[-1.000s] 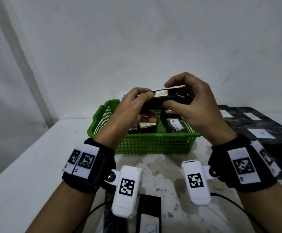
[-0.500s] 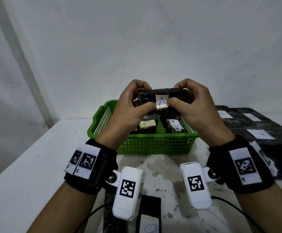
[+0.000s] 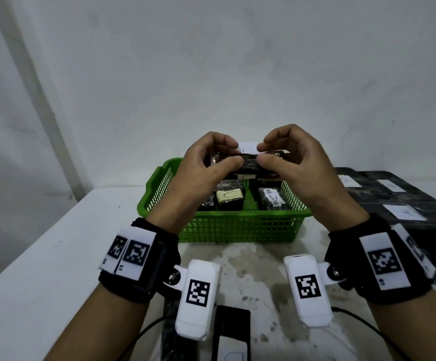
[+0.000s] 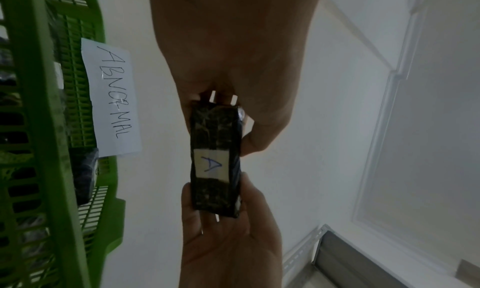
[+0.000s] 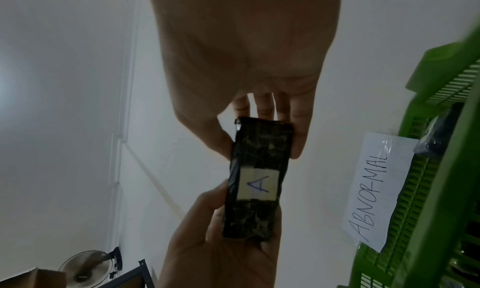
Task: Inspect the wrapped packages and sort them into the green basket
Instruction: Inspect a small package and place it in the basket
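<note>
A small black wrapped package (image 3: 248, 166) hangs above the green basket (image 3: 240, 226), held at both ends. My left hand (image 3: 211, 157) pinches its left end and my right hand (image 3: 284, 155) pinches its right end. Both wrist views show the package (image 4: 215, 159) (image 5: 255, 181) with a white label marked "A" facing away from me. Inside the basket lie several black wrapped packages (image 3: 270, 201), one with a yellowish label (image 3: 230, 196). A paper sign (image 4: 111, 99) reading "ABNORMAL" is fixed to the basket's far wall.
More black wrapped packages with white labels (image 3: 394, 201) lie on the table to the right of the basket. A black device (image 3: 231, 334) and cables sit near the table's front edge. A white wall stands close behind the basket.
The package has been turned in both hands: its "A" label faced me half a second ago and now faces away. The hands stayed above the basket.
</note>
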A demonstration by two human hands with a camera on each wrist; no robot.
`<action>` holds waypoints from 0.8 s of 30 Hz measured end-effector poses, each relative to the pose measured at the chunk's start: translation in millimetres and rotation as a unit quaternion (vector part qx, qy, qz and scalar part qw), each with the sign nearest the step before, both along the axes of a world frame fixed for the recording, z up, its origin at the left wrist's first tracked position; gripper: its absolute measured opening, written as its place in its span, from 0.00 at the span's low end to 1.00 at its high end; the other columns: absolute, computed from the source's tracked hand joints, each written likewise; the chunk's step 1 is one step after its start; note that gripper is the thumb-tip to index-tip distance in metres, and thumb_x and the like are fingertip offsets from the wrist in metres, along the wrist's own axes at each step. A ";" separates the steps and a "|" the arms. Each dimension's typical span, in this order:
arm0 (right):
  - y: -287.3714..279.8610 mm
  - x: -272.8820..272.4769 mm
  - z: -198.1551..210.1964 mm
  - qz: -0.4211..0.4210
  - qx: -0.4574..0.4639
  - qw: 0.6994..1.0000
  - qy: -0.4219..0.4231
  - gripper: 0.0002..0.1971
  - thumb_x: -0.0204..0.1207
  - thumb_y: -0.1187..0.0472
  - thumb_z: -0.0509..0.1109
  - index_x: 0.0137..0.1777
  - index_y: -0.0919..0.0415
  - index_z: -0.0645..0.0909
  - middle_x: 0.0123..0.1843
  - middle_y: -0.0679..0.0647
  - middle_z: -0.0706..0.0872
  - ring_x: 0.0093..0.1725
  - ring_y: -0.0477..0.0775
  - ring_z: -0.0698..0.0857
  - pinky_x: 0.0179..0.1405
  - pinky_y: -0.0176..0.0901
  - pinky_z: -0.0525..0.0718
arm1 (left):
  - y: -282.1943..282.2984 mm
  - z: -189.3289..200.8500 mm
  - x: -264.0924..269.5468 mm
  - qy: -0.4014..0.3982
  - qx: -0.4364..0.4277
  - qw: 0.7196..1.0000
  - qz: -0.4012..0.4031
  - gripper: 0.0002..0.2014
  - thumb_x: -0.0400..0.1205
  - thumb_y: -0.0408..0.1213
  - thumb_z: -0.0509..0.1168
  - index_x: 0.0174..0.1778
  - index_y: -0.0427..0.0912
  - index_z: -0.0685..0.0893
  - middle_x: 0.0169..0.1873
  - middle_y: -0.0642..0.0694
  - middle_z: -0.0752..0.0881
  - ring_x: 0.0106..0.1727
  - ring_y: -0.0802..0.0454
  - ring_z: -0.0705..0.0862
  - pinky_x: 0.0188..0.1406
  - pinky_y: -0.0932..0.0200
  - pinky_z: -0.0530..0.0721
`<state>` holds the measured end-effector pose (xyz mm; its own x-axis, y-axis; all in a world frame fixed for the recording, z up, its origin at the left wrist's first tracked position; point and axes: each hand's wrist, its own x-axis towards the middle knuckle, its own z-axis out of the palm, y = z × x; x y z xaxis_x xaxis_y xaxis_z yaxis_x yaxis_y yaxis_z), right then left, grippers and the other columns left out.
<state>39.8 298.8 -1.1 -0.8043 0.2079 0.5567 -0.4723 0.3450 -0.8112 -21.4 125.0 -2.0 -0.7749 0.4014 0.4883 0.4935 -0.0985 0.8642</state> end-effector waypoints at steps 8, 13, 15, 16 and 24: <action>1.6 -0.8 -0.6 -0.045 0.059 0.996 0.052 0.09 0.74 0.66 0.79 0.43 0.51 0.84 0.43 0.52 0.91 0.44 0.50 0.90 0.47 0.45 0.89 | 3.5 -0.9 3.3 0.018 0.011 1.000 -0.006 0.09 0.82 0.28 0.71 0.55 0.42 0.83 0.49 0.45 0.87 0.47 0.57 0.87 0.47 0.64 0.86; 6.4 2.7 3.0 -0.029 0.043 0.995 0.082 0.09 0.75 0.67 0.79 0.48 0.54 0.84 0.49 0.51 0.91 0.53 0.53 0.91 0.52 0.40 0.89 | 0.4 3.8 3.0 -0.074 -0.019 0.996 -0.047 0.10 0.86 0.47 0.61 0.54 0.49 0.86 0.54 0.44 0.88 0.51 0.50 0.90 0.50 0.53 0.88; 9.0 4.0 3.7 -0.023 0.044 0.996 0.067 0.10 0.75 0.66 0.80 0.51 0.54 0.84 0.53 0.50 0.91 0.55 0.52 0.91 0.55 0.45 0.91 | 0.9 4.1 1.3 -0.096 -0.011 0.994 -0.042 0.11 0.89 0.39 0.58 0.51 0.45 0.86 0.51 0.42 0.88 0.46 0.49 0.90 0.43 0.57 0.89; 10.2 3.5 3.0 -0.020 0.046 0.997 0.052 0.10 0.76 0.63 0.80 0.53 0.53 0.84 0.55 0.49 0.90 0.56 0.52 0.91 0.55 0.49 0.92 | 1.1 3.4 0.2 -0.093 0.001 0.995 -0.039 0.10 0.89 0.34 0.58 0.50 0.44 0.85 0.48 0.44 0.88 0.45 0.50 0.89 0.41 0.59 0.88; 7.2 -3.9 -2.2 -0.031 0.006 0.999 -0.030 0.13 0.75 0.66 0.80 0.54 0.52 0.83 0.46 0.58 0.93 0.45 0.61 0.93 0.53 0.63 0.92 | 1.3 -1.5 0.5 0.000 0.019 1.000 -0.023 0.15 0.81 0.18 0.64 0.53 0.43 0.82 0.47 0.49 0.86 0.44 0.57 0.88 0.40 0.64 0.87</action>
<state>35.9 306.0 -3.2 -0.8219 0.2517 0.5110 -0.4005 0.3824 -0.8327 -20.9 126.3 -3.5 -0.7561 0.4180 0.5036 0.4876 -0.1534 0.8595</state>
